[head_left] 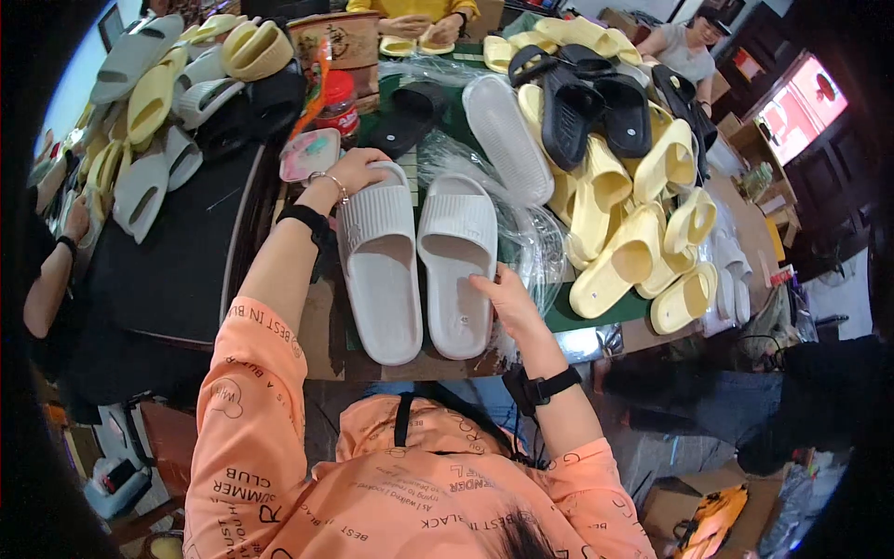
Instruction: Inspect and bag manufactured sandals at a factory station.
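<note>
Two light grey slide slippers lie side by side in front of me, toes pointing away. My left hand (358,172) is closed over the toe end of the left slipper (384,298), its fingertips partly hidden. At the inner sole of the right slipper (458,307), my right hand (507,296) grips the outer edge, thumb on top and the other fingers mostly out of sight. A small round sticker shows near that slipper's heel. Just beyond the pair, a black slipper (410,116) lies beside crumpled clear plastic bags (545,247).
Yellow slippers (615,261) and black slippers (570,112) are heaped on the right. More slippers (154,102) pile up at the left beside a black tabletop (177,270). A red-lidded jar (340,102) and a pink tub (310,155) stand beyond my left hand. Other people work around the table.
</note>
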The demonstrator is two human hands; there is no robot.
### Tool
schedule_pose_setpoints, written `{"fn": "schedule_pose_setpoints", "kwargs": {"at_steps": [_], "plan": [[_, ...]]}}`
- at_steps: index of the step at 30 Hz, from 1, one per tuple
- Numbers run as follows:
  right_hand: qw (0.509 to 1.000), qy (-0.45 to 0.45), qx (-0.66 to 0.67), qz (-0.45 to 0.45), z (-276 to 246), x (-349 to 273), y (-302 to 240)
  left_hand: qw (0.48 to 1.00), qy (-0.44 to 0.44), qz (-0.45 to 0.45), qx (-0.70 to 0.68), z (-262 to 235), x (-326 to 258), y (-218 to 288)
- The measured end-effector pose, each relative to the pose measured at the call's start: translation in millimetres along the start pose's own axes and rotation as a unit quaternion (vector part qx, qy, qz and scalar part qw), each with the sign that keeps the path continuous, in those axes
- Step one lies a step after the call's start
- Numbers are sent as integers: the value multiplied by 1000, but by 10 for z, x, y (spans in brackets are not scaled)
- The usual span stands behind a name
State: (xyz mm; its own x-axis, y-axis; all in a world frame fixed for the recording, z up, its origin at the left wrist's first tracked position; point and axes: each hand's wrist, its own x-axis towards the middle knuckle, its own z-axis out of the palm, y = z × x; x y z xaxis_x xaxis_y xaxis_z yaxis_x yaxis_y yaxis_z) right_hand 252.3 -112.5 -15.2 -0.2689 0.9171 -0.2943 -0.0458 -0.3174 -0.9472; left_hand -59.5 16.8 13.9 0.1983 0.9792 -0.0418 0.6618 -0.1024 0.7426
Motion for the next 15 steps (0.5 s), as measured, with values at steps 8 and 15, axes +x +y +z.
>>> {"fn": "schedule_pose_setpoints", "kwargs": {"at_steps": [8,15], "plan": [[873,322,-317,-183,-643,-560,-372,972,202,76,86,411,-261,734],[907,233,-347,-52,-791,-576,-73,964,-67,150,-208,1258,-934,1666]]}}
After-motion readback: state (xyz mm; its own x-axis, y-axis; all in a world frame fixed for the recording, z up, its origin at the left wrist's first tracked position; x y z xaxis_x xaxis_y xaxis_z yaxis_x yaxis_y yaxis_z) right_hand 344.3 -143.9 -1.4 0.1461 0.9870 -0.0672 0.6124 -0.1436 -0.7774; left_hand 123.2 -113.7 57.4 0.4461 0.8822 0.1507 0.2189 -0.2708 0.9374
